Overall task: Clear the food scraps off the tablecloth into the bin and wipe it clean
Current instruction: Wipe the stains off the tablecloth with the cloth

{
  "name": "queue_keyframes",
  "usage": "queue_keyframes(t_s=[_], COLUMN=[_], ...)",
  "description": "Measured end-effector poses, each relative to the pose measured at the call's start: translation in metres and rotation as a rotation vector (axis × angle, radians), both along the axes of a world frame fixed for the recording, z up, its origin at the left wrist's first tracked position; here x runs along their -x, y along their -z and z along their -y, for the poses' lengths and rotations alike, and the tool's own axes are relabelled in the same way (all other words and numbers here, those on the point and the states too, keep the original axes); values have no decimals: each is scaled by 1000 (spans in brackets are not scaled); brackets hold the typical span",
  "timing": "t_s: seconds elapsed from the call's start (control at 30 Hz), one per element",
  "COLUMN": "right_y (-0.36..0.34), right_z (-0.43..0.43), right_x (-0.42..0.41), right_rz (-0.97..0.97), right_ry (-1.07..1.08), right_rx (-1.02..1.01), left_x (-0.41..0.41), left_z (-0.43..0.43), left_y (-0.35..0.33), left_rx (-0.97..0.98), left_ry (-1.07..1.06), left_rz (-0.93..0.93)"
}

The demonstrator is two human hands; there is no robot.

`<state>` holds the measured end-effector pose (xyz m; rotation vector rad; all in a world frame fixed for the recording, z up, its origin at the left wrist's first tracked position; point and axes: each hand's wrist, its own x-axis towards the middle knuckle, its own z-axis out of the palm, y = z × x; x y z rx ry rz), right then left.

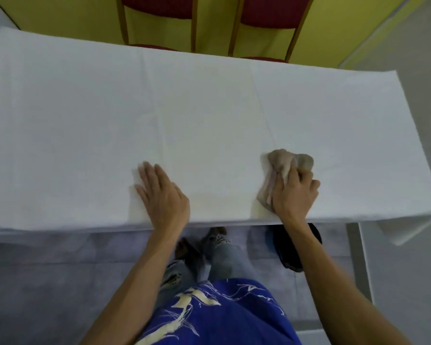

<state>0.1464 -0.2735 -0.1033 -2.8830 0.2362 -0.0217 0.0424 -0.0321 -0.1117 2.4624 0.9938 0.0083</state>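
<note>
Wiping near the tablecloth's (209,108) front edge, the right hand (294,195) grips a bunched rag (284,165); the left hand (159,195) lies flat, fingers spread. Hard strokes could drag the cloth off; no scraps seem visible.

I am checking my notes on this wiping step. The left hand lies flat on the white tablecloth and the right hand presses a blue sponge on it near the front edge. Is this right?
Not quite. In the head view the right hand holds a crumpled beige-grey cloth, not a blue sponge. The rest stands: the left hand lies flat on the white tablecloth, near its front edge.
</note>
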Motion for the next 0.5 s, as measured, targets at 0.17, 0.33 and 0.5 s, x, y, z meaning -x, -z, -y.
queue_keyframes(t_s=[0.17, 0.33, 0.5], right_y=[0, -2, -4], right_z=[-61, 5, 140], right_x=[29, 23, -18], right_rz=[49, 116, -1], right_ry=[-207, -320, 41], right_rx=[-20, 21, 89], left_x=[-56, -44, -47], left_z=[82, 87, 93], left_y=[-6, 22, 21], left_rx=[126, -75, -114], left_ry=[305, 473, 457], left_rz=[87, 12, -31])
